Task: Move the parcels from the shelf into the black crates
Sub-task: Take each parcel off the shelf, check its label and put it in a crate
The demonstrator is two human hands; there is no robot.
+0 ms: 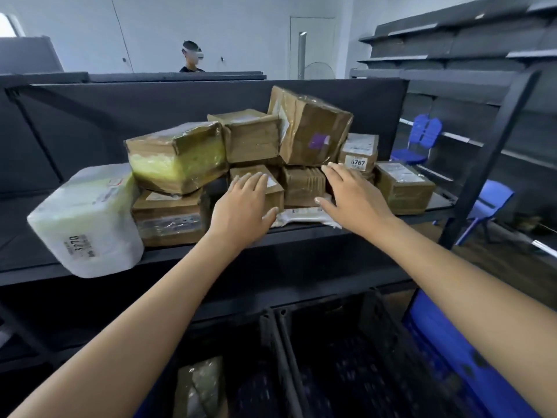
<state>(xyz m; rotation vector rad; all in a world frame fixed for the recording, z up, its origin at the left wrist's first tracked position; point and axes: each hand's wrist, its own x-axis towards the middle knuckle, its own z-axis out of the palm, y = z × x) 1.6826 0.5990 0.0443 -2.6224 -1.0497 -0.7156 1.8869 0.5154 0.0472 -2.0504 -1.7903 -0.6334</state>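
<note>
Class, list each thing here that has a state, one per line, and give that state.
left hand, open, resting on a small brown box.
right hand, open, fingers spread, holding nothing.
white parcel, tilted, overhanging the shelf edge.
left black crate, holds one parcel.

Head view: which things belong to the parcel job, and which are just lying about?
Job: parcels, shelf, black crates, left hand, right hand.
Lying about: blue chairs, far shelving, person behind.
</note>
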